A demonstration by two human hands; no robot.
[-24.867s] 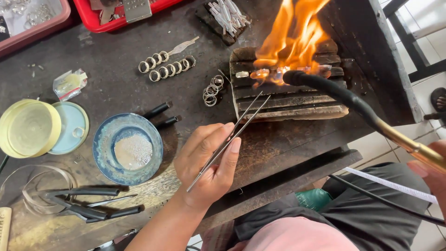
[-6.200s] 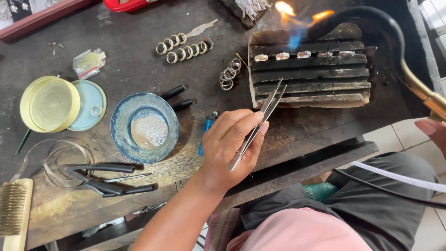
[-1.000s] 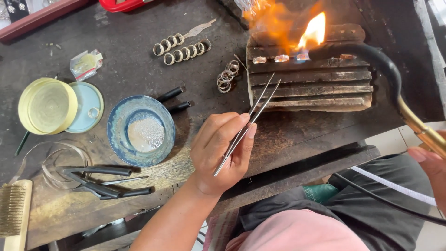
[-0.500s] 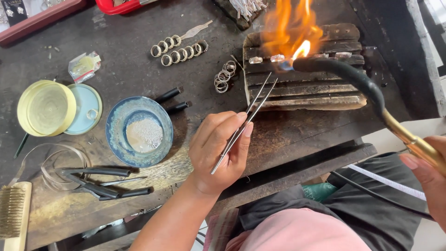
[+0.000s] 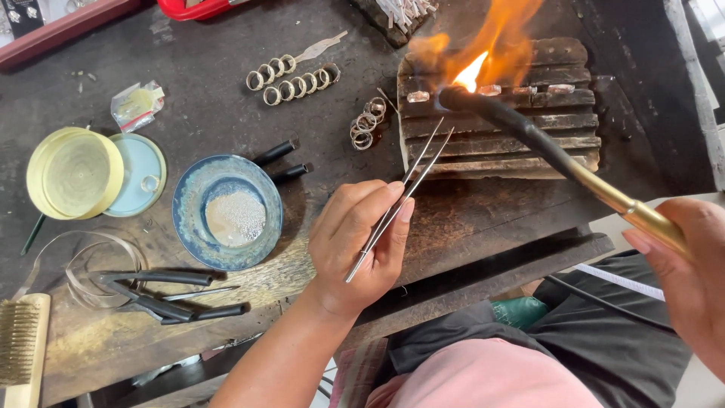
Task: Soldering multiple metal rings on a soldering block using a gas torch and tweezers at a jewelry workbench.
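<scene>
My left hand (image 5: pixel 359 242) holds long steel tweezers (image 5: pixel 400 198), tips apart and hovering just in front of a charred soldering block (image 5: pixel 498 140). My right hand (image 5: pixel 683 264) grips the brass handle of a gas torch (image 5: pixel 563 162). Its black nozzle points left over the block, and an orange flame (image 5: pixel 487 45) washes over a row of small silver pieces (image 5: pixel 491 92) on the block's upper ledge.
Silver rings lie in rows (image 5: pixel 291 79) and in a small heap (image 5: pixel 366 125) on the dark bench. A blue bowl of white powder (image 5: pixel 226 211), a yellow lid (image 5: pixel 72 172), black-handled pliers (image 5: pixel 162 295) and a wire brush (image 5: pixel 21 347) sit to the left.
The torch nozzle has swung left along the row of silver pieces, and the flame has flared larger. My left hand and tweezers stay almost still in front of the block.
</scene>
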